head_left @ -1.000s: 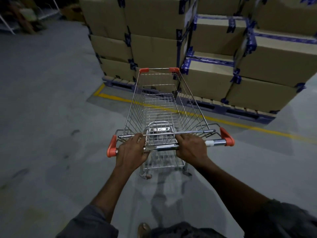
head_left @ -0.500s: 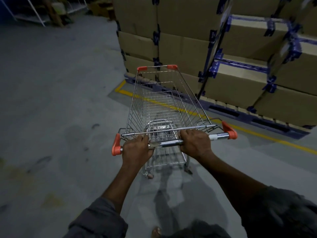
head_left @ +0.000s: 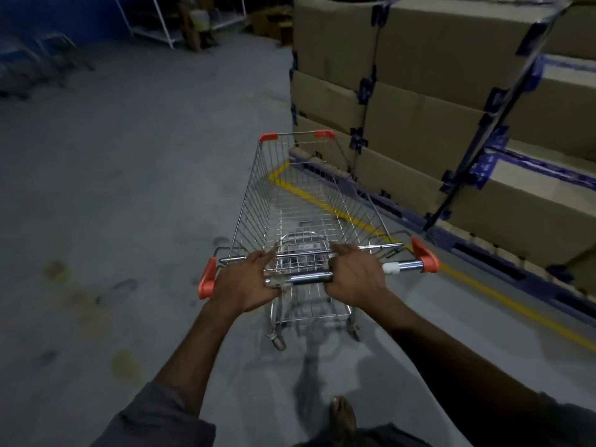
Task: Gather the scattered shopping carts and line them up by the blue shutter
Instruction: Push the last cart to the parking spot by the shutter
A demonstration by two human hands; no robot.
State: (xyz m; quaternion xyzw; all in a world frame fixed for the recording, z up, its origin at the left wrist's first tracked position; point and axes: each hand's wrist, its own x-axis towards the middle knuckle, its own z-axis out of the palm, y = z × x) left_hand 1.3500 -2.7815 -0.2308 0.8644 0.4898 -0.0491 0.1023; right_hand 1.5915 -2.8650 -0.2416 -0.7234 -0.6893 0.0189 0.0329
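On the shopping cart [head_left: 292,191] handlebar [head_left: 311,279], left hand [head_left: 246,287] and right hand [head_left: 356,280] grip side by side

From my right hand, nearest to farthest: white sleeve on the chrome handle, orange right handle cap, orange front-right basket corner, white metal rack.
1. White sleeve on the chrome handle, beside the right hand.
2. Orange right handle cap, handle's end.
3. Orange front-right basket corner, ahead.
4. White metal rack, far back left.

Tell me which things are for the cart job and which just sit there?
For the job: silver wire shopping cart with orange corners; left hand and right hand gripping its chrome handle bar.
Just there: brown cardboard boxes with blue tape; yellow floor line; white metal shelf frame.
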